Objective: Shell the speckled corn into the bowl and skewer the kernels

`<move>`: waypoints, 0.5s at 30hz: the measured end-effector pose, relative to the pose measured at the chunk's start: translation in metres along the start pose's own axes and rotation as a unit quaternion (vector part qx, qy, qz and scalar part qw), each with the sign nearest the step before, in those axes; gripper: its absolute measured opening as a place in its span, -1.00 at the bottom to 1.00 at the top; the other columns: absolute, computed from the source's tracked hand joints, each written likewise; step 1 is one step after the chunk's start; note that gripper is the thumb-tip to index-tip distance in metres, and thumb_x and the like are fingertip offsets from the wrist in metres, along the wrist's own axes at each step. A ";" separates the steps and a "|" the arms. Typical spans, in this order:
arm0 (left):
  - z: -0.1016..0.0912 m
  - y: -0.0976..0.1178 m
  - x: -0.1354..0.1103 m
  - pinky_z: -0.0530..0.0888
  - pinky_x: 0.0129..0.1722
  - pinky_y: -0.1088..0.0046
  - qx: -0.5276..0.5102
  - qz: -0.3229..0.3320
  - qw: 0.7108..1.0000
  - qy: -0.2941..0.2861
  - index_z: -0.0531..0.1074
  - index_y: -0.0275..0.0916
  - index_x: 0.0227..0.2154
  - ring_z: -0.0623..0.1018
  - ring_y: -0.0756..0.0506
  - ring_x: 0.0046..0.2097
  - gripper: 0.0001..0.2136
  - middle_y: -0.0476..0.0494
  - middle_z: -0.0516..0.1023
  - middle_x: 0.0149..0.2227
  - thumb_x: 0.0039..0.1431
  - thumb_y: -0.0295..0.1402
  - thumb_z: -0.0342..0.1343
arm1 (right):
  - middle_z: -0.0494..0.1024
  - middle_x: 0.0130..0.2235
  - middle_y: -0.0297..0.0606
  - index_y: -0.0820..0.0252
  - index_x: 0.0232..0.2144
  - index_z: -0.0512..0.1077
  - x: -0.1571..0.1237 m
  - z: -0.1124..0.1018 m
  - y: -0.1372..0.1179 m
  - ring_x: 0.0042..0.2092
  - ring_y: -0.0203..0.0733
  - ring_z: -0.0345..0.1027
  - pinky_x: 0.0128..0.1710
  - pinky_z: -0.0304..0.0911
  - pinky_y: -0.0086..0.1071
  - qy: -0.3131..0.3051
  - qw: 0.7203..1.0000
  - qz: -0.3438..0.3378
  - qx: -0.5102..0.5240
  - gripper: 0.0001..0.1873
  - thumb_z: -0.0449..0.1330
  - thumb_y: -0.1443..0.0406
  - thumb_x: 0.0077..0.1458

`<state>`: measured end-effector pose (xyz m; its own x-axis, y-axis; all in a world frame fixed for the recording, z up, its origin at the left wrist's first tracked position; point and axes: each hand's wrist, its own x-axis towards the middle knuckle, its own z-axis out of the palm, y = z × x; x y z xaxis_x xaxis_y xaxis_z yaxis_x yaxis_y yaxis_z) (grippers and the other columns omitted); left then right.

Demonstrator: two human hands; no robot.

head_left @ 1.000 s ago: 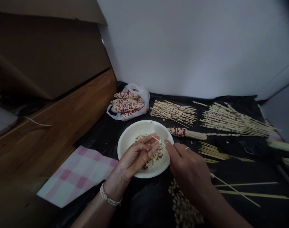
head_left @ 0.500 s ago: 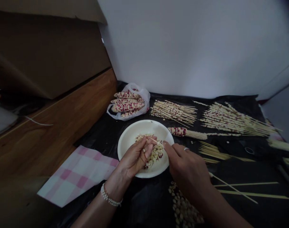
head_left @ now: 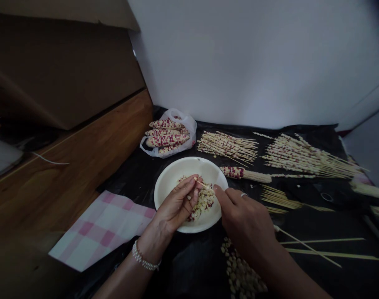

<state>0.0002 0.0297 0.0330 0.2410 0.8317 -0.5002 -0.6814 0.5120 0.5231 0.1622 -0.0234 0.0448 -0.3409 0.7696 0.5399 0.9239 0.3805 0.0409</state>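
Here, both hands meet over a white bowl (head_left: 166, 185) that sits on the tabletop (head_left: 139, 174), which is covered with a black sheet. The left hand (head_left: 177, 204) has its grip closed: the fingertips pinch the far end of a thin wooden skewer (head_left: 203, 185). The right hand (head_left: 245, 220) pinches the near end of the same skewer between thumb and finger, so its grip is shut tight too. The skewer is just above the corn kernels (head_left: 204, 202) that lie in the bowl. A bead bracelet (head_left: 144, 260) is on the left wrist and a ring (head_left: 244, 194) is on the right hand. Behind the bowl is a plastic bag (head_left: 189, 123) with red and white corn cobs (head_left: 167, 140) in it. Near it lie two piles of filled skewers (head_left: 227, 145), a half-bare cob (head_left: 244, 173) and some bare sticks (head_left: 279, 202). Loose kernels (head_left: 239, 276) lie under the right arm. A pink checked cloth (head_left: 102, 228) lies to the left.
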 end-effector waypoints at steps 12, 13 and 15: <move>-0.001 -0.001 0.000 0.54 -0.41 0.69 -0.015 -0.002 1.000 -0.009 0.54 -0.41 -0.30 0.59 0.06 -0.38 -0.87 -0.14 0.57 -0.39 0.16 -0.61 0.10 | 0.42 -0.46 -0.29 0.34 -0.12 0.48 -0.001 0.002 0.000 -0.50 -0.21 0.28 -0.49 0.01 -0.33 0.000 1.000 0.006 -0.012 -0.62 0.05 0.52 0.02; -0.001 -0.001 0.000 0.54 -0.42 0.69 -0.019 -0.002 1.000 -0.006 0.54 -0.41 -0.31 0.58 0.06 -0.39 -0.88 -0.14 0.57 -0.39 0.17 -0.60 0.10 | 0.42 -0.47 -0.29 0.34 -0.11 0.48 -0.001 0.002 0.000 -0.50 -0.22 0.27 -0.49 0.01 -0.33 0.000 1.000 0.005 -0.011 -0.62 0.05 0.52 0.02; -0.001 -0.001 0.001 0.54 -0.43 0.69 -0.027 -0.006 1.000 0.001 0.54 -0.41 -0.32 0.58 0.06 -0.39 -0.89 -0.14 0.57 -0.39 0.16 -0.59 0.11 | 0.42 -0.46 -0.28 0.35 -0.11 0.48 -0.001 0.001 0.000 -0.50 -0.22 0.27 -0.49 0.01 -0.33 -0.001 1.000 0.004 -0.009 -0.62 0.05 0.52 0.02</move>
<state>0.0004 0.0295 0.0308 0.2488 0.8249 -0.5076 -0.7149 0.5099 0.4784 0.1619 -0.0238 0.0434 -0.3339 0.7740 0.5381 0.9295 0.3653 0.0513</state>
